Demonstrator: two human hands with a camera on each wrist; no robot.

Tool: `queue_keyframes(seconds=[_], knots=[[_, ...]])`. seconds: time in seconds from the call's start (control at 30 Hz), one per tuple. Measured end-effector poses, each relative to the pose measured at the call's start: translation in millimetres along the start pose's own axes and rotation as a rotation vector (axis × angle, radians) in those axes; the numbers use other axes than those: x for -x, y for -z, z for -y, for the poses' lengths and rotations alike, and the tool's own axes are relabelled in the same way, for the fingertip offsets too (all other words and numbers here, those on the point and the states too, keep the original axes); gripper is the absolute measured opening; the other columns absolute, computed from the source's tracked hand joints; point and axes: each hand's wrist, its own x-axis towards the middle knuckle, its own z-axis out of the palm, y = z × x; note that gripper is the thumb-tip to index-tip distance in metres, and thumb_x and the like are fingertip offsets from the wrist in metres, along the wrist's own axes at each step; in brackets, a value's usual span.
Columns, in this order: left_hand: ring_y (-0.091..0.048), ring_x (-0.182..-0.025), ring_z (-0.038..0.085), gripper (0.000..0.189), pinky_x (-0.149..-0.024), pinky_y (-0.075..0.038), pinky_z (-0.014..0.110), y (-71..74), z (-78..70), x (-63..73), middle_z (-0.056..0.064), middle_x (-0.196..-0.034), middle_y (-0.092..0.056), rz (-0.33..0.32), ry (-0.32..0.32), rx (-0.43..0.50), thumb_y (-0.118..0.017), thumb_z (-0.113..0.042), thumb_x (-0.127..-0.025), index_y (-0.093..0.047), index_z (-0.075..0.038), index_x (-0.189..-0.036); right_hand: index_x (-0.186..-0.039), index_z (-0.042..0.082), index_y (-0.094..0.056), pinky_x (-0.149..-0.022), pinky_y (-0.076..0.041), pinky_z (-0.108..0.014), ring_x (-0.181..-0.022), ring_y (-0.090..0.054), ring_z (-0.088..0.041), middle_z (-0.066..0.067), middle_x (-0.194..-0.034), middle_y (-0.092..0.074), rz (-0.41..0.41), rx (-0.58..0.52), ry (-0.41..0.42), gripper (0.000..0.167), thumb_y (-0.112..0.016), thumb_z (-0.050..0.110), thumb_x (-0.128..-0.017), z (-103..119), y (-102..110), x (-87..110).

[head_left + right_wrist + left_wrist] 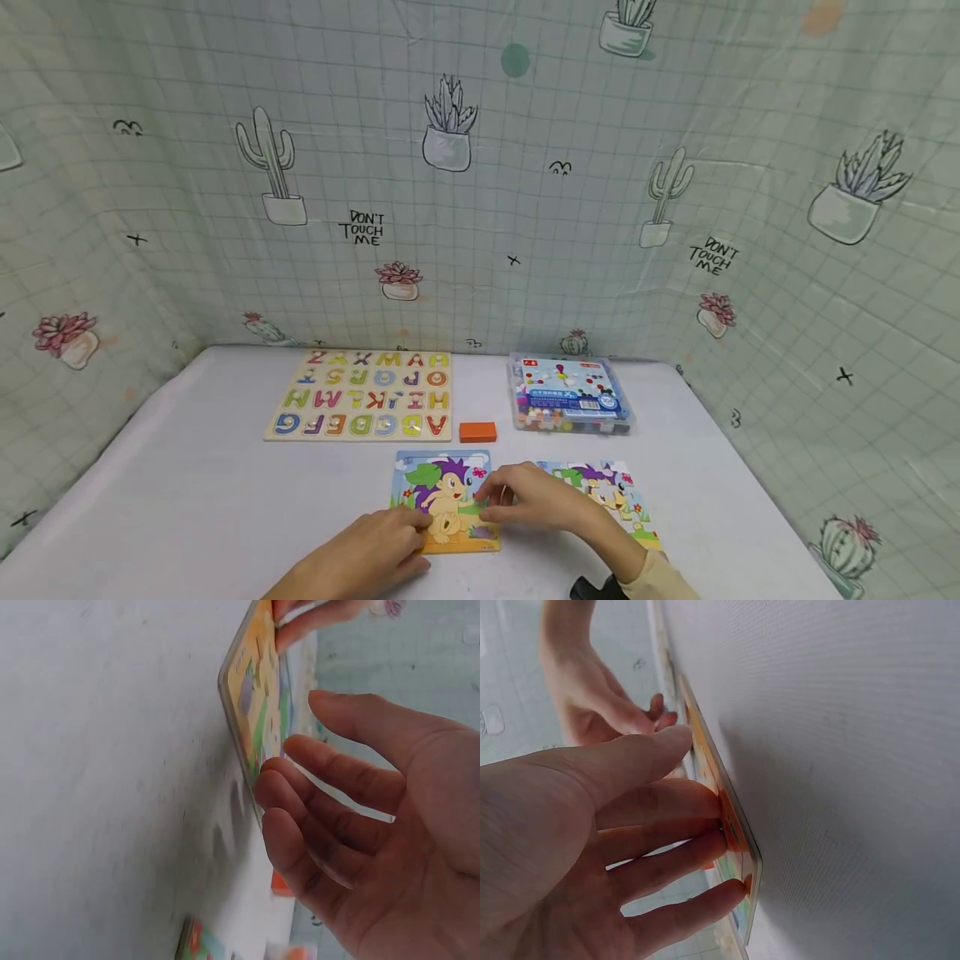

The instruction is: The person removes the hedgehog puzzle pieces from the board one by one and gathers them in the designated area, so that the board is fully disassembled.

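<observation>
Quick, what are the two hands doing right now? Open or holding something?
Left hand: open, straight fingers pressing on the hedgehog puzzle.
Right hand: open, fingertips at the same puzzle's right edge, gripping nothing.

Right hand (536,500) covers part of the second puzzle (611,492)

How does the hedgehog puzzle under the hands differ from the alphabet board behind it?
The hedgehog puzzle is a small picture of one cartoon animal; the alphabet board is wider and shows rows of coloured letters. The left hand and right hand touch the hedgehog puzzle, while nothing touches the alphabet board. The hedgehog puzzle lies nearest the person, the alphabet board by the wall. Both lie flat on the white table.
</observation>
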Motion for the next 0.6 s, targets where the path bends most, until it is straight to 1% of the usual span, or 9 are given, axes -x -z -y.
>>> queue_keyframes(seconds=[0.27,0.33,0.4,0.43,0.5,0.53,0.6], knots=[[-0.063,-0.112,0.021,0.026,-0.094,-0.054,0.038,0.2,-1.0,-1.7,0.008,-0.122,-0.066,0.051,0.035,0.002,-0.072,-0.036,-0.087,-0.076,-0.011,-0.091,-0.104,0.01,-0.072,-0.066,-0.048,-0.014,-0.069,-0.052,0.005,0.011,-0.08,-0.063,-0.011,0.0,0.011,0.021,-0.069,0.027,-0.091,9.3,-13.6,-20.2],[-0.062,-0.115,0.023,0.024,-0.097,-0.053,0.04,-0.2,-1.1,-1.8,0.01,-0.125,-0.065,0.062,0.049,0.0,-0.072,-0.036,-0.088,-0.075,-0.012,-0.087,-0.104,0.011,-0.073,-0.067,-0.047,-0.014,-0.069,-0.052,0.005,0.012,-0.08,-0.062,-0.018,0.022,0.011,0.021,-0.069,0.027,-0.091,11.0,-17.2,-24.2],[-0.061,-0.117,0.025,0.024,-0.098,-0.052,0.042,-0.1,-1.3,-1.7,0.011,-0.126,-0.063,0.075,0.07,-0.001,-0.071,-0.037,-0.088,-0.075,-0.013,-0.088,-0.103,0.013,-0.073,-0.068,-0.045,-0.013,-0.07,-0.051,0.004,0.013,-0.081,-0.059,-0.024,0.052,0.01,0.021,-0.07,0.028,-0.09,12.9,-20.3,-28.2],[-0.06,-0.117,0.026,0.024,-0.099,-0.051,0.043,-0.1,-0.9,-1.7,0.012,-0.127,-0.063,0.079,0.078,-0.003,-0.071,-0.037,-0.088,-0.076,-0.014,-0.09,-0.103,0.013,-0.073,-0.068,-0.044,-0.013,-0.071,-0.051,0.004,0.014,-0.081,-0.058,-0.025,0.069,0.011,0.021,-0.07,0.029,-0.09,14.1,-21.6,-30.0],[-0.061,-0.112,0.024,0.024,-0.097,-0.052,0.043,0.1,0.2,-1.6,0.01,-0.122,-0.064,0.084,0.086,-0.01,-0.07,-0.037,-0.089,-0.077,-0.015,-0.092,-0.103,0.015,-0.073,-0.069,-0.043,-0.012,-0.071,-0.05,0.003,0.015,-0.08,-0.057,-0.02,0.097,0.021,0.02,-0.07,0.03,-0.09,16.3,-23.8,-33.1],[-0.061,-0.109,0.023,0.025,-0.094,-0.053,0.042,0.3,0.8,-1.5,0.009,-0.119,-0.065,0.086,0.088,-0.012,-0.07,-0.037,-0.089,-0.077,-0.015,-0.097,-0.102,0.015,-0.073,-0.069,-0.041,-0.012,-0.07,-0.049,0.003,0.015,-0.079,-0.056,-0.017,0.106,0.027,0.02,-0.07,0.031,-0.091,17.9,-24.3,-34.2],[-0.061,-0.102,0.019,0.024,-0.089,-0.055,0.04,0.5,2.2,-1.5,0.006,-0.112,-0.066,0.082,0.079,-0.013,-0.069,-0.037,-0.09,-0.078,-0.016,-0.099,-0.101,0.016,-0.073,-0.068,-0.04,-0.012,-0.068,-0.048,0.003,0.016,-0.077,-0.056,-0.007,0.104,0.033,0.018,-0.07,0.03,-0.091,19.8,-25.7,-36.1]])
